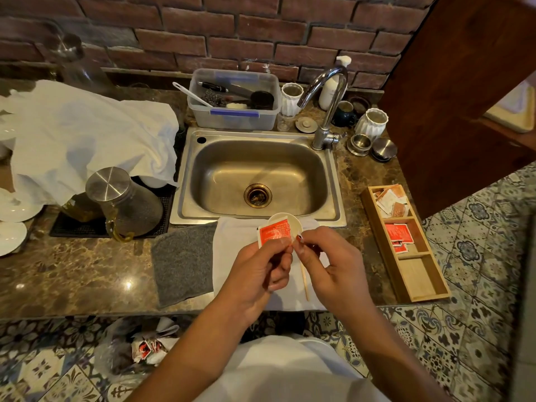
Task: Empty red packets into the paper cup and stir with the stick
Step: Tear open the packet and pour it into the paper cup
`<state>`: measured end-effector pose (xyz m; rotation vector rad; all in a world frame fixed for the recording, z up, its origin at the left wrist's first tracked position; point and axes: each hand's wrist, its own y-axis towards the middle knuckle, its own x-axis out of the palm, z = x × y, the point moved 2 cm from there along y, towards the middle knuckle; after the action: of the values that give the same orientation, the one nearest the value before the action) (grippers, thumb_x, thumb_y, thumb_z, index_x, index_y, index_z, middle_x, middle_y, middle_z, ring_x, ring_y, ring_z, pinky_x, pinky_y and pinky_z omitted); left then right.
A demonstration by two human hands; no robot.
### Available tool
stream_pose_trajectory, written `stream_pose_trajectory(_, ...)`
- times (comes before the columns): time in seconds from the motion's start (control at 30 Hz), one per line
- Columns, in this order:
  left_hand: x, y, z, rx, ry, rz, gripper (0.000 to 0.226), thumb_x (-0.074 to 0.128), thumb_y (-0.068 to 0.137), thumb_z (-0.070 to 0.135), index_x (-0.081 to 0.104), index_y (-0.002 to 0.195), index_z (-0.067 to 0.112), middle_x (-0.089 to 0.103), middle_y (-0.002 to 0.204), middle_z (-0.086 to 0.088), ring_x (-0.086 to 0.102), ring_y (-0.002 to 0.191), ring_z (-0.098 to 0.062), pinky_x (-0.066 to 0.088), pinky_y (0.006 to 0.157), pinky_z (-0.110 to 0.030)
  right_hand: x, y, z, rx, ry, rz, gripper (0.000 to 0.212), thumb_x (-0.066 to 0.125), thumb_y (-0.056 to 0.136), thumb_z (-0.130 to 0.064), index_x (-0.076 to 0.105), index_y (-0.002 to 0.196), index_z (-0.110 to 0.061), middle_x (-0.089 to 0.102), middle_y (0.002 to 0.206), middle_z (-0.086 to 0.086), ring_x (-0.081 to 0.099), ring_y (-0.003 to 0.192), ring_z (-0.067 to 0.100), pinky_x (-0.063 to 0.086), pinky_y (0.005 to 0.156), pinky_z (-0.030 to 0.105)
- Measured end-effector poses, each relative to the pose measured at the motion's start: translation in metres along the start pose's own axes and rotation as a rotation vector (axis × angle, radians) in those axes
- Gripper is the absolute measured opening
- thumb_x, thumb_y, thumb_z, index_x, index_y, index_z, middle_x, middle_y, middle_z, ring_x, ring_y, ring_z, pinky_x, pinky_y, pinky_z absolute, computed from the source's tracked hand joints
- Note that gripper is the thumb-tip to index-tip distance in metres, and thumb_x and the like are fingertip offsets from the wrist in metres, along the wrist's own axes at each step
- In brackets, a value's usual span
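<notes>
Before sink (pixel 258 181): red packet (pixel 274 232) hides paper cup (pixel 294 224).

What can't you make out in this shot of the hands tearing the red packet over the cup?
- Paper cup, head view: its inside is hidden by the red packet and both hands, so the contents are unknown.
- Packet print: too small to read.
- Packet's torn edge: covered by the left hand and right hand fingers; open or sealed, unclear.
- Stick: upper end hidden under the right hand.
</notes>
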<state>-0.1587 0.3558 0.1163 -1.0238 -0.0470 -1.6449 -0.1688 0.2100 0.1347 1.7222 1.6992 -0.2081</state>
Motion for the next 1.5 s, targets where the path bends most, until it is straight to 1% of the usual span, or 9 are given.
stream_pose_trajectory(0.4, 0.003, 0.008, 0.008, 0.016, 0.083, 0.061, 0.016, 0.064, 0.093, 0.013, 0.066, 0.078, 0.006, 0.056, 0.062, -0.007, 0.038, 0.042, -0.009, 0.026, 0.040, -0.021, 0.016, -0.002, -0.007, 0.420, 0.240, 0.164, 0.007, 0.064, 0.099, -0.015, 0.068, 0.094, -0.019, 0.068, 0.080, -0.004, 0.066, 0.074, 0.015, 0.056, 0.066, 0.033)
stream_pose_trajectory(0.57, -0.002, 0.008, 0.010, 0.042, 0.095, 0.103, 0.018, 0.063, 0.093, 0.012, 0.066, 0.076, 0.008, 0.055, 0.061, -0.006, 0.039, 0.042, -0.009, 0.027, 0.039, -0.021, 0.008, 0.002, -0.005, 0.538, 0.338, 0.246, 0.011, 0.060, 0.101, -0.017, 0.065, 0.092, -0.013, 0.065, 0.075, 0.003, 0.060, 0.066, 0.015, 0.050, 0.058, 0.024)
stream_pose_trajectory(0.7, -0.018, 0.007, 0.015, 0.071, -0.006, 0.034, 0.019, 0.064, 0.093, 0.016, 0.063, 0.074, 0.010, 0.052, 0.060, -0.006, 0.036, 0.043, -0.010, 0.027, 0.039, -0.021, -0.029, 0.014, 0.016, 0.640, 0.410, 0.375, 0.017, 0.058, 0.102, -0.019, 0.062, 0.091, -0.008, 0.061, 0.065, -0.007, 0.055, 0.059, 0.007, 0.048, 0.055, 0.022)
stream_pose_trajectory(0.83, -0.016, 0.006, 0.015, 0.027, -0.124, -0.161, 0.022, 0.061, 0.092, 0.026, 0.060, 0.080, 0.008, 0.050, 0.057, -0.004, 0.038, 0.041, -0.010, 0.031, 0.037, -0.019, -0.041, 0.013, 0.026, 0.625, 0.360, 0.284, 0.017, 0.060, 0.101, -0.018, 0.063, 0.091, -0.005, 0.062, 0.062, -0.012, 0.056, 0.057, -0.003, 0.047, 0.053, 0.012)
stream_pose_trajectory(0.93, -0.010, 0.007, 0.011, -0.033, -0.188, -0.232, 0.038, 0.048, 0.098, 0.038, 0.063, 0.080, 0.008, 0.052, 0.057, -0.006, 0.040, 0.040, -0.011, 0.031, 0.038, -0.021, -0.040, 0.008, 0.029, 0.622, 0.322, 0.239, 0.016, 0.064, 0.099, -0.019, 0.066, 0.090, -0.006, 0.066, 0.066, 0.001, 0.059, 0.062, 0.011, 0.050, 0.057, 0.019)
stream_pose_trajectory(1.07, -0.009, 0.008, 0.006, -0.071, -0.185, -0.209, 0.053, 0.037, 0.100, 0.044, 0.064, 0.078, 0.005, 0.051, 0.056, -0.008, 0.040, 0.039, -0.013, 0.031, 0.039, -0.023, -0.035, 0.000, 0.029, 0.634, 0.327, 0.236, 0.016, 0.064, 0.099, -0.021, 0.068, 0.090, -0.008, 0.067, 0.074, 0.010, 0.060, 0.065, 0.022, 0.051, 0.058, 0.018)
stream_pose_trajectory(1.17, -0.011, 0.009, 0.002, -0.086, -0.147, -0.187, 0.053, 0.036, 0.101, 0.045, 0.060, 0.074, 0.007, 0.049, 0.054, -0.007, 0.038, 0.039, -0.012, 0.026, 0.043, -0.024, -0.037, -0.009, 0.038, 0.690, 0.331, 0.205, 0.020, 0.059, 0.101, -0.023, 0.065, 0.085, -0.012, 0.066, 0.070, 0.009, 0.058, 0.065, 0.033, 0.052, 0.063, 0.033)
stream_pose_trajectory(1.37, -0.011, 0.017, -0.006, -0.110, -0.087, -0.193, 0.052, 0.035, 0.102, 0.047, 0.049, 0.064, 0.014, 0.042, 0.049, 0.000, 0.033, 0.039, -0.009, 0.019, 0.046, -0.026, -0.053, -0.030, 0.059, 0.751, 0.395, 0.182, 0.031, 0.053, 0.104, -0.018, 0.057, 0.074, -0.020, 0.055, 0.064, 0.003, 0.047, 0.060, 0.022, 0.041, 0.056, 0.034)
stream_pose_trajectory(1.5, 0.001, 0.023, -0.015, -0.042, -0.047, -0.155, 0.048, 0.035, 0.103, 0.046, 0.053, 0.075, 0.011, 0.042, 0.050, -0.001, 0.032, 0.041, -0.010, 0.024, 0.044, -0.023, -0.067, -0.036, 0.078, 0.720, 0.337, 0.177, 0.023, 0.059, 0.102, -0.016, 0.061, 0.079, -0.018, 0.058, 0.065, 0.006, 0.049, 0.058, 0.021, 0.043, 0.054, 0.031)
